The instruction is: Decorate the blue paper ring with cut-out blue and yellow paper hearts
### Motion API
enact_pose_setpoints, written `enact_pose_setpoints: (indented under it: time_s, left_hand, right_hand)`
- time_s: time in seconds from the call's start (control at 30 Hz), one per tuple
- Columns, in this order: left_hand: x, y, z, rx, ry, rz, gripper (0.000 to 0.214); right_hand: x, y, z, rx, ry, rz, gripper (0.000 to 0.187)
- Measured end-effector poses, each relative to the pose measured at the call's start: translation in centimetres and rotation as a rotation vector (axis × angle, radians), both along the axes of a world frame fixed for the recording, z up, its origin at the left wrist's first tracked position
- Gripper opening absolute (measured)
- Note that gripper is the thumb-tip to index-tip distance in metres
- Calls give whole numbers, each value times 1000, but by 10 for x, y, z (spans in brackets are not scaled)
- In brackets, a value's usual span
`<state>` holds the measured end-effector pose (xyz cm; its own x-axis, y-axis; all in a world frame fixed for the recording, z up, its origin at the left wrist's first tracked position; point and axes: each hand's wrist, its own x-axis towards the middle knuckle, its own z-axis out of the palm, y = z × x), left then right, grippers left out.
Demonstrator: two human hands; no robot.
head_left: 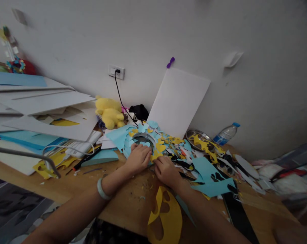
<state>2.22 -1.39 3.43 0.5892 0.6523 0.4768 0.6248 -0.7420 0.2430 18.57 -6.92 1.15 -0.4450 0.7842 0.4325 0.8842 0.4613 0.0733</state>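
Note:
On the wooden table [74, 189] lies a ring-shaped paper wreath [143, 137] made of light blue and yellow heart cutouts. My left hand [138, 158] rests palm down on its near edge, fingers curled and pressed onto the paper hearts; a pale bangle [101, 188] sits on that wrist. Right beside it, my right hand [166, 171] has its fingers curled, pinching at the wreath's edge near a yellow heart [157, 155]. What the right fingers hold is hidden.
Blue paper with heart-shaped holes [210, 176] and a yellow offcut [165, 217] lie near my right arm. A steel plate with yellow scraps [201, 140], a water bottle [226, 134], a yellow plush toy [109, 112], a white board [178, 101] and stacked boards [41, 105] surround the work.

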Motion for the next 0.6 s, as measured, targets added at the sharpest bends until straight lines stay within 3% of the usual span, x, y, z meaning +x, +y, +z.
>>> enact_pose_setpoints:
  time_s: [0.2, 0.6]
  left_hand:
    - [0, 0, 1, 8, 1, -2, 17]
    - [0, 3, -3, 30, 25, -5, 16]
  right_hand:
    - [0, -1, 1, -17, 26, -44, 30]
    - [2, 0, -2, -20, 27, -78, 32]
